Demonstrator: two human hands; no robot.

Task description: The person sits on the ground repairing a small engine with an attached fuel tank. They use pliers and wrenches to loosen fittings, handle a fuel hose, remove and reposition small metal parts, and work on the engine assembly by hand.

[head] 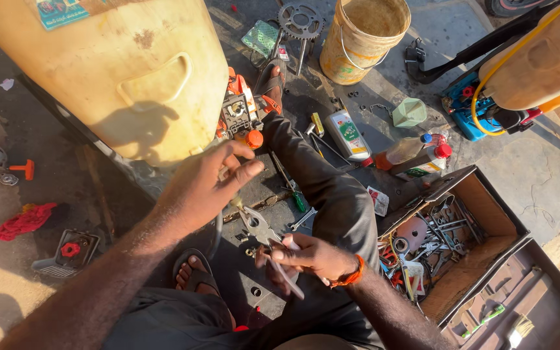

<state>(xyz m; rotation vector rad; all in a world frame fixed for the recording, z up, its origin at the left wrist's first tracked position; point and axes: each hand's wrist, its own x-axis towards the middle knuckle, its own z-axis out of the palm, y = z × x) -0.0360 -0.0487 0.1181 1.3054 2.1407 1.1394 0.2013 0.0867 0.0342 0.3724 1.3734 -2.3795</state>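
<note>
Over your lap, you are working pliers [262,232] on a small fitting.
Your right hand [311,256] is gripping the plier handles tight, while your left hand [205,185] is pinching the small part at their nose, beside the yellow tank [108,71], toolbox [481,220] lying to your right.

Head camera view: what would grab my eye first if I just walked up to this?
Probably the big yellow plastic tank filling the upper left, sunlit. At centre, the right hand holds metal pliers whose tip meets a small part pinched by the left hand. At lower right an open cardboard box is crammed with spanners and other tools.
</note>
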